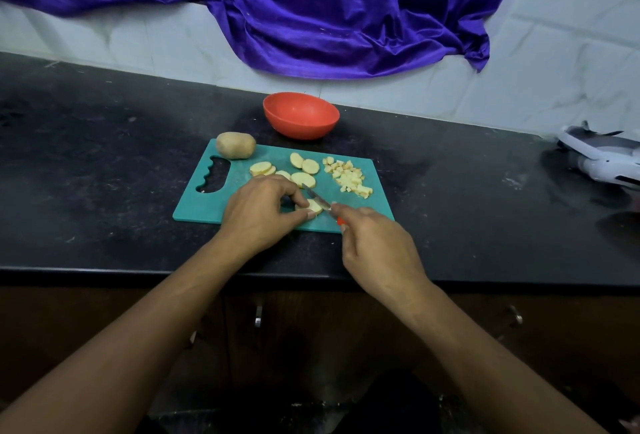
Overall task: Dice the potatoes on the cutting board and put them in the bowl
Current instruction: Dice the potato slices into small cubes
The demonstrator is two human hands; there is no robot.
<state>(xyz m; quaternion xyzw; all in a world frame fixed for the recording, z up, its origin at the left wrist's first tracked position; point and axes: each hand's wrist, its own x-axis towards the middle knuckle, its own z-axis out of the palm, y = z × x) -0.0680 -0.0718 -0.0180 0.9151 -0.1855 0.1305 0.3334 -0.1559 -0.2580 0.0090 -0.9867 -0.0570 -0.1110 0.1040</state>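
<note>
A teal cutting board [214,201] lies on the black counter. At its far left corner sits a whole potato [236,145]. Several round potato slices [302,170] lie in the board's middle, and a pile of diced potato [349,176] lies at the right. My left hand [259,213] pinches one slice [314,206] near the front edge. My right hand [375,253] grips a small knife [317,199] with a red handle, its blade resting across that slice. An orange bowl [300,114] stands behind the board; its inside looks bare.
A white and grey object [604,158] lies on the counter at the far right. Purple cloth [311,10] hangs down the tiled wall behind the bowl. The counter's front edge [138,272] runs just below my wrists, with cupboard doors underneath.
</note>
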